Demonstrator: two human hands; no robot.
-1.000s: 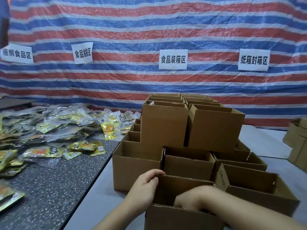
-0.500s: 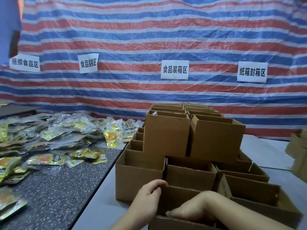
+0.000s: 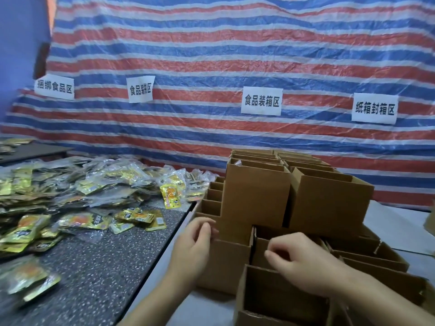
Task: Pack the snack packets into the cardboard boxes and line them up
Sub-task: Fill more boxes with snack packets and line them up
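Open cardboard boxes fill the right half of the head view. The nearest box [image 3: 280,295] stands at the bottom, with more rows [image 3: 226,260] behind it and two taller stacked boxes [image 3: 256,198] at the back. Snack packets [image 3: 82,191] in yellow and clear wrappers lie heaped on the dark speckled table [image 3: 94,276] to the left. My left hand [image 3: 197,243] hovers at the left edge of the box rows, fingers loosely curled and holding nothing. My right hand [image 3: 303,264] hangs over the nearest box's far rim, also loosely curled and holding nothing.
A striped tarp with several white paper signs [image 3: 261,101] hangs behind. The boxes stand on a pale table [image 3: 395,222] that joins the dark one. Another box edge [image 3: 429,220] shows at the far right.
Both hands have come up off the nearest box: the left let go of its rim, and the right came out of the box. The view has tilted so everything sits lower.
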